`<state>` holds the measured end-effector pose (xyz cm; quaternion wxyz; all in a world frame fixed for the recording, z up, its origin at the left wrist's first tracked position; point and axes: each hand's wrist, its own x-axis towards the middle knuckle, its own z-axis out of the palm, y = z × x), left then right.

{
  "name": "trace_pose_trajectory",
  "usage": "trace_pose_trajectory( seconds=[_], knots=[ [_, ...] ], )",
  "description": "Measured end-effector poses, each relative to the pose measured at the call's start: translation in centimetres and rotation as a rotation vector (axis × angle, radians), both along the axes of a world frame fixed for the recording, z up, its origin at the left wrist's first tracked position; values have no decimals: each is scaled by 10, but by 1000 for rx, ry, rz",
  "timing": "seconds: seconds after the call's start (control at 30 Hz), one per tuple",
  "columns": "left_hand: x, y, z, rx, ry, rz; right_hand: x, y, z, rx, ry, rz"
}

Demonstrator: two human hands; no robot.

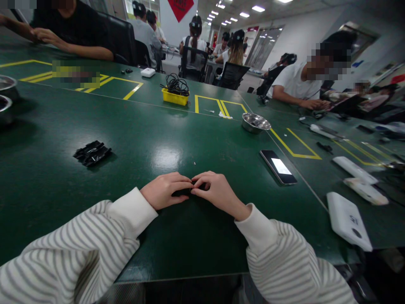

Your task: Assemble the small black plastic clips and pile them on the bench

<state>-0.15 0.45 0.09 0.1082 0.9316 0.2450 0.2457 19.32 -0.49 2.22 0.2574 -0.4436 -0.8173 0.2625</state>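
My left hand [169, 189] and my right hand [215, 190] meet at the fingertips just over the green table [152, 126]. Both are closed in a pinch on a small dark piece, mostly hidden by the fingers and too small to name. A tiny pale speck [194, 163] lies on the tabletop just beyond the fingertips. Farther left rests a pile of black strip-like pieces [92, 153]. To the right of my right hand, a phone [278, 167] lies flat with a lit patch on its screen.
A metal bowl [256, 122] and a yellow tray of black cables [176, 98] stand farther back. White devices [349, 221] line the right side. More metal bowls [6, 86] sit at the left edge. Co-workers sit across the table and to the right.
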Motion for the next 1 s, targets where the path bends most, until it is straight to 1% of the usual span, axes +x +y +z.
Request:
trace_pose_trajectory(
  seconds=[0.07,0.13,0.2,0.27,0.33,0.4,0.47,0.57,0.67,0.73,0.83,0.93,1.0],
  knots=[
    [0,0,1,12,5,7,1,7,0,-4,33,-45],
    [1,0,1,16,13,10,2,19,-3,9,45,-148],
    [1,0,2,15,19,14,0,32,-8,28,28,-264],
    [1,-1,2,15,18,17,-4,44,-12,31,-6,-351],
    [1,-1,2,14,18,20,-8,53,-16,29,-48,-412],
    [1,-1,2,7,25,23,-13,58,-18,30,-102,-439],
    [1,-1,2,-5,34,30,-16,62,-18,41,-158,-428],
    [1,-1,3,-17,46,33,-14,64,-15,69,-224,-367],
    [1,0,3,-16,50,28,-7,59,-10,54,-202,-277],
    [1,0,2,-9,46,27,-1,50,-5,23,-124,-211],
    [0,1,1,-1,46,32,8,29,1,6,-27,-136],
    [-1,2,0,3,47,31,10,8,3,10,-12,-57],
    [-1,2,0,8,42,25,9,-1,3,7,-8,-9]
  ],
)
